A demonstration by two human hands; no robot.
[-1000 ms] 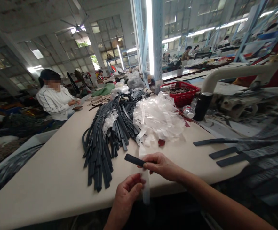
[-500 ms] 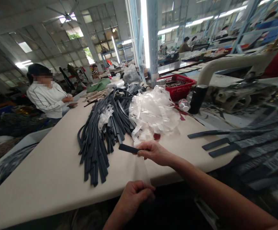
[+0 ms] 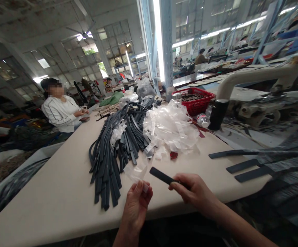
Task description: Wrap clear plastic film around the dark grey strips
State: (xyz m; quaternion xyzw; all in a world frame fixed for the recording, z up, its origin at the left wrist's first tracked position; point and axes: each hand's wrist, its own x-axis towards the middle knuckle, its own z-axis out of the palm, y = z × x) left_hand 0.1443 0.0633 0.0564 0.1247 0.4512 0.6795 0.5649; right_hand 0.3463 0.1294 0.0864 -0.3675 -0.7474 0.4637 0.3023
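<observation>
right hand (image 3: 195,192) pinches the near end of a dark strap (image 3: 164,177) over the table's (image 3: 56,199) near edge, left hand (image 3: 137,202) fingers closed on clear film (image 3: 138,170); strap looks light and bendy, film flimsy, so grip by ends.

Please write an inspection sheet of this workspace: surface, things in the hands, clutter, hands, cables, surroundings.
Surface: beige table.
Things in hand: dark strap; clear plastic strip.
Clutter: pile of dark straps; heap of clear plastic; red basket; plastic bottle; more straps at the right.
Hands: right hand grips the strap; left hand pinches the plastic strip.
Cables: nothing seen.
Surroundings: seated person at the table's far left; sewing machine.
</observation>
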